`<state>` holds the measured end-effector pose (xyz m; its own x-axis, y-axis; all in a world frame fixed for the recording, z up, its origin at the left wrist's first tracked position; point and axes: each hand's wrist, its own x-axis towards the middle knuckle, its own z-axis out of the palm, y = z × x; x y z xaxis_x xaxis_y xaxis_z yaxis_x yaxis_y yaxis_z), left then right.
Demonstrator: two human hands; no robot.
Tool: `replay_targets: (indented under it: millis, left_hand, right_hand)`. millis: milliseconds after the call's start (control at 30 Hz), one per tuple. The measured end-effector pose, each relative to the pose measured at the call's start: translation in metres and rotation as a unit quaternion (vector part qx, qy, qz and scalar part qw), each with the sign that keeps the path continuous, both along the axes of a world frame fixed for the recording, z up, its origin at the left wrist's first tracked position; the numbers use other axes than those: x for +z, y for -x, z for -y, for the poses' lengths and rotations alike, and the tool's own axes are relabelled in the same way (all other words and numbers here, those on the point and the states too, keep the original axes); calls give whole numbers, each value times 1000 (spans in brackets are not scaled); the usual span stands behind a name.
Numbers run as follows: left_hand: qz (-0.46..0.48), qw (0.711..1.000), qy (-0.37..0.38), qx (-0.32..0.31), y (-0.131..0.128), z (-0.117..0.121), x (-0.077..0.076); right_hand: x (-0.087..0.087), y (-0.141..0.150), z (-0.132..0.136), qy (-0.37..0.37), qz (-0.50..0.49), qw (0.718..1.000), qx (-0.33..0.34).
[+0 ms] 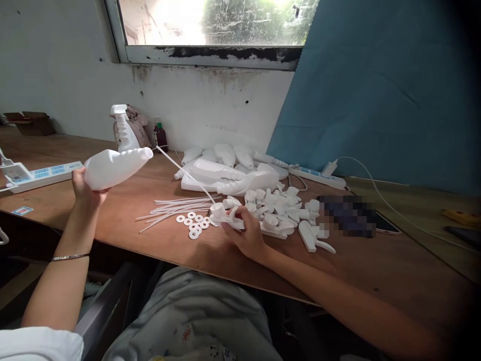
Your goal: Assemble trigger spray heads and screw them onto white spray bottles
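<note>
My left hand [88, 188] grips the base of a white plastic bottle [116, 168], raised above the table and tilted so its open neck points right. In my right hand [248, 233] is a white trigger sprayer head [227, 216], held low over the table. A thin white dip tube [186, 174] sticks out of it, up and to the left, its free end near the bottle's neck but apart from it. Loose white tubes [176, 208] and several white ring washers [193, 222] lie left of my right hand. More sprayer heads [280, 205] are heaped to its right.
White bottles [233, 173] lie piled behind the parts. An upright spray bottle [126, 130], a bag [139, 125] and a dark bottle [160, 136] stand by the wall. Power strips [48, 175] sit left and back right. A phone [387, 223] lies right, beside a blurred patch.
</note>
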<state>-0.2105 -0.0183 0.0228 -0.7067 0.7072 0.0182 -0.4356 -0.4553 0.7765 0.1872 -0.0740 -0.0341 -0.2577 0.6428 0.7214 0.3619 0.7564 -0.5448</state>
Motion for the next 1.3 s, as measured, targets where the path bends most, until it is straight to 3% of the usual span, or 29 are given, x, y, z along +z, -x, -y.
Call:
replay_targets:
  millis: [667, 800, 1000, 1133, 1233, 1300]
  left_hand:
    - [-11, 1000, 2, 15, 7, -3, -7]
    - [-24, 999, -37, 3, 7, -2, -9]
    - [-83, 992, -92, -26, 5, -3, -11]
    - [-103, 990, -91, -43, -18, -11, -1]
    - [-131, 984, -114, -44, -51, -14, 8]
    - [-180, 971, -128, -87, -73, -13, 10]
  right_hand:
    - [3, 0, 0, -4, 48, 999, 24]
    - [3, 0, -1, 41, 6, 999, 17]
    - [3, -1, -2, 68, -104, 991, 59]
    - [3, 1, 0, 92, -128, 983, 89]
    - [1, 3, 2, 138, -129, 977, 96]
    - [-2, 2, 1, 143, -122, 979, 78]
